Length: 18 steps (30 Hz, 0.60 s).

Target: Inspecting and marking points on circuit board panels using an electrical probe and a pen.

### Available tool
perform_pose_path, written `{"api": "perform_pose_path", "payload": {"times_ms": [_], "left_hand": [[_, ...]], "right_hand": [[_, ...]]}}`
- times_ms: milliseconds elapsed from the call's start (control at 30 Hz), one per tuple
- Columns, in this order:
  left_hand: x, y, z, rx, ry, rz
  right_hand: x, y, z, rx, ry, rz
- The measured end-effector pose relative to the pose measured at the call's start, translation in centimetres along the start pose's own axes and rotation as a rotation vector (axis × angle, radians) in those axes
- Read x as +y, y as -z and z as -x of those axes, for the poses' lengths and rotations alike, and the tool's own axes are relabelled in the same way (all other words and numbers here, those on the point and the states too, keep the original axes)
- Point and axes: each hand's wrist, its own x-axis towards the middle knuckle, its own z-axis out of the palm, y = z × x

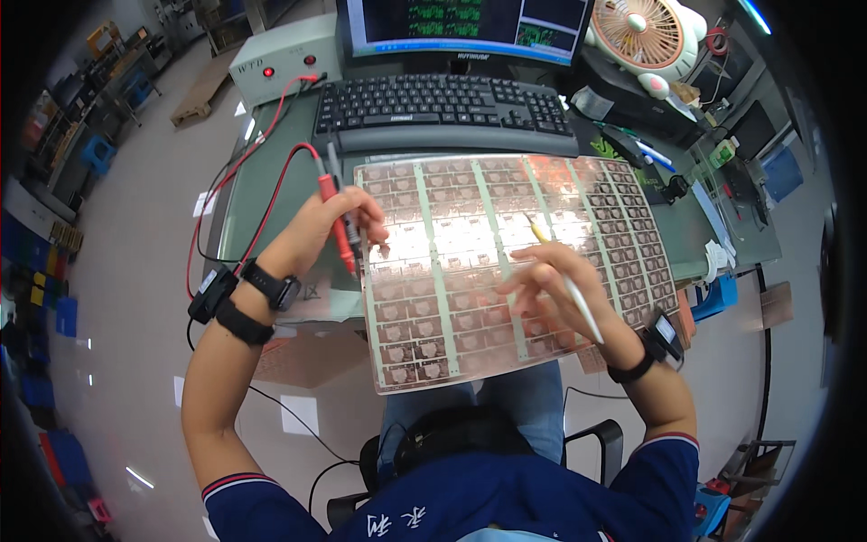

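Observation:
A large circuit board panel, with rows of copper-coloured units divided by pale green strips, lies over the desk's near edge and above my lap. My left hand is closed around a red test probe at the panel's left edge. A dark probe lies alongside the red one in the same grip. Over the right half of the panel, my right hand holds a slim white pen-like tool with a yellow section and a thin dark tip. The tip points toward the panel's far side; contact cannot be made out.
Behind the panel stand a black keyboard and a monitor. Red and black leads run from the probes to a grey instrument box at far left. A fan, a mouse and pens are at far right.

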Motion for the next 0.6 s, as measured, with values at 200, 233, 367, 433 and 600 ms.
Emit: {"api": "perform_pose_path", "payload": {"times_ms": [200,233,367,433,600], "left_hand": [[-1.2,4.3,4.2,0.692,-0.249,-0.624],[-1.4,4.5,4.9,0.842,-0.415,-0.913],[-1.5,4.1,6.7,0.708,-0.262,-1.332],[-2.6,3.9,7.5,0.579,-0.231,-1.516],[-4.1,3.5,8.5,0.562,-0.385,-1.623]], "right_hand": [[0.7,3.9,7.1,-0.128,0.664,1.341],[1.8,3.8,8.1,-0.125,0.586,1.402],[4.9,4.5,9.0,0.126,0.785,1.549],[5.1,4.1,9.3,0.207,0.875,1.559],[0.7,3.7,11.4,0.312,1.072,1.566]]}}
